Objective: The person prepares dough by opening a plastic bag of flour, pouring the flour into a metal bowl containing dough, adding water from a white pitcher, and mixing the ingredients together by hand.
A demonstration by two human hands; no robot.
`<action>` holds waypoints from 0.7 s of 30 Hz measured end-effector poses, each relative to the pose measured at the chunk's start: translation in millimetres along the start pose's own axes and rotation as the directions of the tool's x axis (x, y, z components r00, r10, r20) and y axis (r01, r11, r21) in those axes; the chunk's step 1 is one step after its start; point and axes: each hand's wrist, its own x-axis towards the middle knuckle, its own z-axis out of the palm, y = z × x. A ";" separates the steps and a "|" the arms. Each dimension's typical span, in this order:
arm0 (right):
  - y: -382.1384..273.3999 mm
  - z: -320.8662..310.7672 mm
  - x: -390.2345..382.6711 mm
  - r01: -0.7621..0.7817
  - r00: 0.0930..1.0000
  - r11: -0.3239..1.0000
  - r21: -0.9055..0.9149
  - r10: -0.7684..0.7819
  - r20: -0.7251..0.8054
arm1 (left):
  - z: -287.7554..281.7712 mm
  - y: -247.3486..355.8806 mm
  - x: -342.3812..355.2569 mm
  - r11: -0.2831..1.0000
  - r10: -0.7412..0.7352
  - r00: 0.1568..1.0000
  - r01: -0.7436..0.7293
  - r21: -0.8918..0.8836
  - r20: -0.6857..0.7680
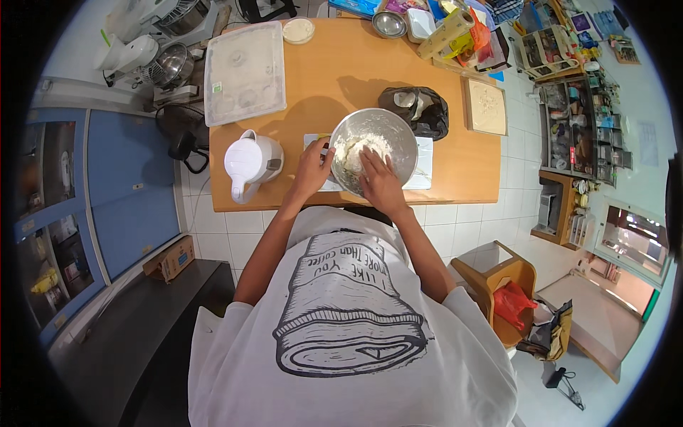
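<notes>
A metal mixing bowl [407, 135] stands on a white flat thing [423, 164] near the table's front edge. Inside it lies a pale, floury dough [348, 151] with loose flour around it. My left hand [311, 171] is closed on the bowl's left rim. My right hand [382, 183] reaches over the near side into the bowl. Its fingers are stretched and a little apart, their tips pressed on the dough. What lies under those fingertips is hidden.
A white jug [245, 160] stands left of the bowl, with a lidded plastic box [245, 75] behind it. A black plastic bag [437, 117] sits right behind the bowl. Farther right is a shallow tray [486, 107]. A small metal bowl [389, 24] and packages crowd the back edge.
</notes>
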 end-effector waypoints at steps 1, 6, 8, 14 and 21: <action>-1.5 0.5 -1.1 -0.003 1.000 1.000 -0.003 0.003 -0.003 | -0.1 -0.9 1.1 1.000 0.003 1.000 -0.003 -0.002 0.003; -6.2 -8.7 -8.6 0.068 0.987 0.996 -0.056 -0.059 0.149 | -0.7 -2.5 2.1 0.998 -0.047 0.998 0.049 -0.043 0.043; -8.4 -13.8 -7.8 0.042 0.997 0.997 -0.067 -0.037 0.074 | -2.7 -0.5 1.5 0.998 -0.047 0.997 0.049 -0.031 0.057; -15.2 -15.8 -6.9 -0.036 0.999 0.993 -0.110 0.038 0.017 | -4.9 -9.1 3.4 0.997 -0.034 0.993 0.042 -0.068 0.114; -17.2 -14.7 -10.0 -0.074 0.995 0.991 -0.112 0.066 -0.074 | -3.7 -7.2 1.8 0.987 -0.097 0.980 0.117 -0.109 0.171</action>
